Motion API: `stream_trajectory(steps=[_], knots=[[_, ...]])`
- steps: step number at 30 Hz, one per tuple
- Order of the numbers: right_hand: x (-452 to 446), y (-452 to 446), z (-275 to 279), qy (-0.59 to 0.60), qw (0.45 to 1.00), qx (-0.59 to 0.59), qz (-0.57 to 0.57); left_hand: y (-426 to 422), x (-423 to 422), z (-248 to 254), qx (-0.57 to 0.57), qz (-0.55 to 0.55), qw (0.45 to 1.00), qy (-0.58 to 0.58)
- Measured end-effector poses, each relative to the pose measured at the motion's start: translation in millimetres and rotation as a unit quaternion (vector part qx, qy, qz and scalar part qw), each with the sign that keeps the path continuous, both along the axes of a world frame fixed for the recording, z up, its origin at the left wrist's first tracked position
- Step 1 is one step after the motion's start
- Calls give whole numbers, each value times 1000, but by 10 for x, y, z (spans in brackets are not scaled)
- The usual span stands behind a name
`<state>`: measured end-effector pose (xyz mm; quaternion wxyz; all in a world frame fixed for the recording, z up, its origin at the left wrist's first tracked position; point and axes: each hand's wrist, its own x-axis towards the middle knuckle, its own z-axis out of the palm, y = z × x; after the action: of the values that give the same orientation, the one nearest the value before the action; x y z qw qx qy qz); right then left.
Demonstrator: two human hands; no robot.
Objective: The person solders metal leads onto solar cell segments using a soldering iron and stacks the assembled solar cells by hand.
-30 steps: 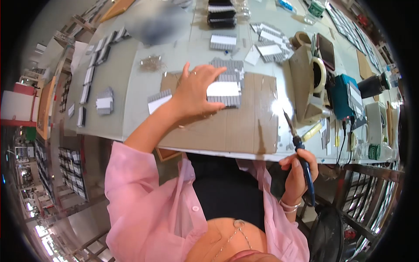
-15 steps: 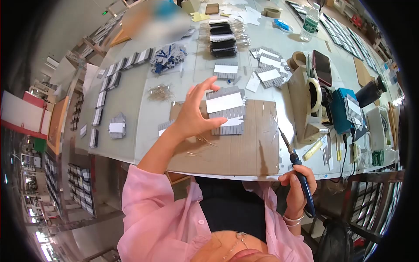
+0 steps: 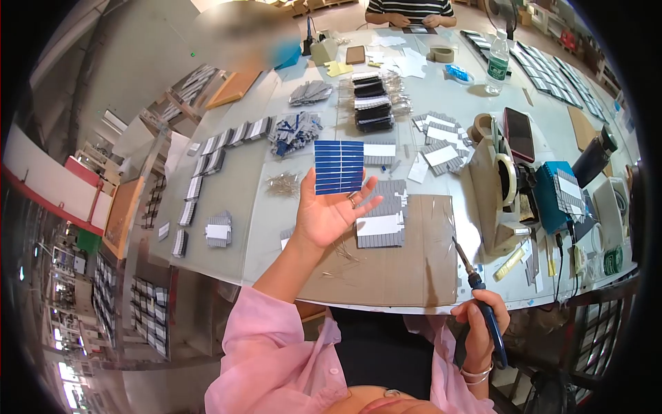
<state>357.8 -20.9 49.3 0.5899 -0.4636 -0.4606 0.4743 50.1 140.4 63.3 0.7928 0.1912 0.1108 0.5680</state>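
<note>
My left hand (image 3: 327, 215) holds up a blue panel (image 3: 338, 167) with thin pale lines, its fingers round the lower edge. Just right of that hand, a grey striped panel with a white strip (image 3: 380, 226) lies on the brown cardboard (image 3: 414, 276). Near the table's front edge my right hand (image 3: 483, 317) grips a soldering iron (image 3: 491, 324) by its dark blue handle, the metal tip pointing up and left. Thin wires (image 3: 340, 257) lie on the cardboard below my left hand.
Stacked dark and white panels (image 3: 373, 103) stand behind, beside a blue and grey pile (image 3: 295, 132). At the right are a tape holder (image 3: 486, 200), phone (image 3: 518, 134), teal box (image 3: 555, 193) and bottle (image 3: 496, 65). A person in a striped top (image 3: 412, 8) sits across the table.
My left hand has risen from the grey panels on the cardboard and now holds the blue panel. The view has tilted up. My right hand still holds the soldering iron.
</note>
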Motion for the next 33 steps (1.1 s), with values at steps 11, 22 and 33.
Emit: stream_trajectory(steps=[11, 22, 33], knots=[[1, -2, 1, 3, 1000, -7, 1, -63, -21, -50, 12, 14, 1000, 18], [-17, 7, -25, 1, 1000, -11, 2, -131, -131, -95, 0, -15, 999, 36], [-36, 25, -94, 3, 998, 36, -42, -432, -81, -136, 71, 58, 955, 282]])
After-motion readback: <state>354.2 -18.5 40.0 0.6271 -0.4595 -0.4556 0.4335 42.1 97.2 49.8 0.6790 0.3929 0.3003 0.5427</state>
